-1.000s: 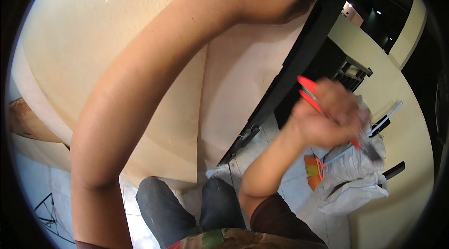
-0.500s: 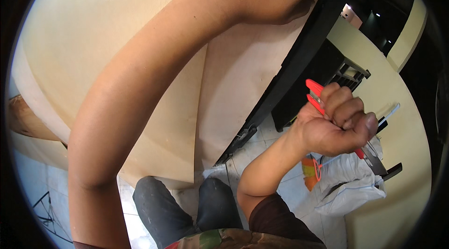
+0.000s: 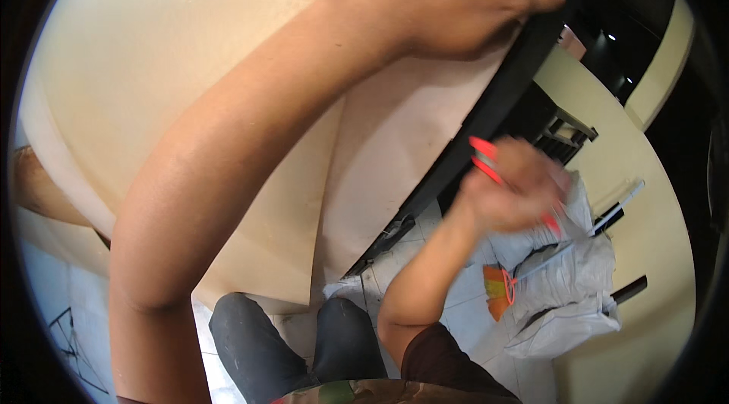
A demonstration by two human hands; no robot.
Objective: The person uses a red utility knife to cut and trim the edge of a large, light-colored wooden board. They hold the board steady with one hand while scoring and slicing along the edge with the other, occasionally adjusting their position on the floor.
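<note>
My left hand (image 3: 463, 5) lies across the upper edge of a large pale wood-like sheet (image 3: 250, 32), two fingers reaching onto a black edge strip (image 3: 486, 112). Those fingers are apart; the other fingers are partly hidden or outside the view. My right hand (image 3: 516, 187), blurred by motion, is closed around a red utility knife (image 3: 486, 161). One red end sticks out above the fist and another bit shows below it; the blade end cannot be made out. This fist is to the right of the black strip, apart from it.
White plastic sacks (image 3: 569, 282) and an orange-yellow packet (image 3: 497, 294) lie on the tiled floor (image 3: 467, 320) at right. A curved cream panel (image 3: 645, 237) rises beyond them. My legs (image 3: 349, 339) are below the sheet. A thin black wire frame (image 3: 72, 343) stands lower left.
My right hand has swung left and slightly up with the utility knife, nearer the black strip. The left hand has shifted slightly right and down along the edge.
</note>
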